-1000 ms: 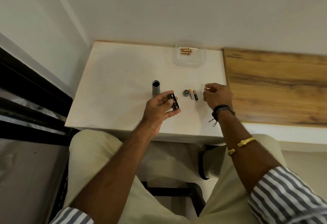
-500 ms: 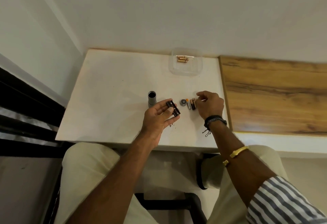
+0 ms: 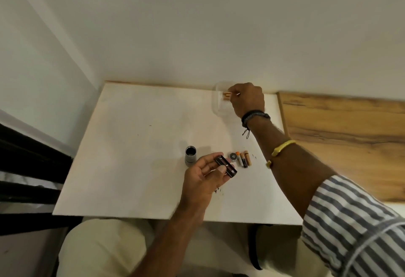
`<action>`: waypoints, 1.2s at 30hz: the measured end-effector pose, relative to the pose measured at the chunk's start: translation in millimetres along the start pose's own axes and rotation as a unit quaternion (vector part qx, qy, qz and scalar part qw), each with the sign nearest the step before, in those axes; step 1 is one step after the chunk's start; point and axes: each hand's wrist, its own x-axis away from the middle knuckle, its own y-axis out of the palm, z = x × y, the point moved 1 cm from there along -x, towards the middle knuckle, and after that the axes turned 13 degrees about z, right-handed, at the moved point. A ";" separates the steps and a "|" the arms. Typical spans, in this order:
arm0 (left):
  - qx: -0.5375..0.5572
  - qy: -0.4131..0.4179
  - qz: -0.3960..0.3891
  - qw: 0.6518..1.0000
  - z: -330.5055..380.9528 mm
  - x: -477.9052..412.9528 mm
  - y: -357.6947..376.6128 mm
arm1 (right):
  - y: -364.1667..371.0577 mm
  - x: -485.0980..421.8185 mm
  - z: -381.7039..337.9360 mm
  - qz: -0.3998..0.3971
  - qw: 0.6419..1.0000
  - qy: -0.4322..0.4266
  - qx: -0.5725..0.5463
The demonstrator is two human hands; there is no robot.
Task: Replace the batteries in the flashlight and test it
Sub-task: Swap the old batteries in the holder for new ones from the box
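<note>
So the white table (image 3: pixel 131 145) is carrying a whole spread of loose parts, and that's where things could be going sideways. The clear tub (image 3: pixel 215 110) is sitting at the far right edge near the wall, and the right hand (image 3: pixel 247 99) is reaching right across for it, so the sleeve or forearm could be dragging over the stuff lying nearer. The flashlight body (image 3: pixel 190 156) is standing upright on its end just left of the left hand (image 3: pixel 201 180), and one nudge looks likely to be sending it rolling. The bigger worry is probably the used batteries (image 3: pixel 244 159), which are lying just right of the tail cap (image 3: pixel 233 157) and looking a lot like the fresh batteries (image 3: pixel 225 96) in the tub, so someone could easily be mixing old with new or loading one backwards. As for grip, the left hand is facing palm up, with thumb and fingertips closing around the black battery holder (image 3: pixel 225 165) and holding it just above the table. The right hand's fingers are curling together and pinching at the fresh batteries, though whether one is actually lifting clear is too small to tell.
</note>
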 end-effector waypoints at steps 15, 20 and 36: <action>-0.014 0.005 -0.014 1.000 -0.1 -7.5 -0.5 | 29.7 -24.1 2.8 -0.083 0.976 -0.106 0.168; -0.021 0.003 -0.016 1.000 -0.8 -8.4 -0.2 | 27.5 -21.8 4.6 -0.086 0.966 -0.137 0.203; -0.042 0.004 -0.008 0.999 -3.4 -12.7 -5.2 | 23.6 -19.2 3.1 -0.134 0.957 -0.178 0.187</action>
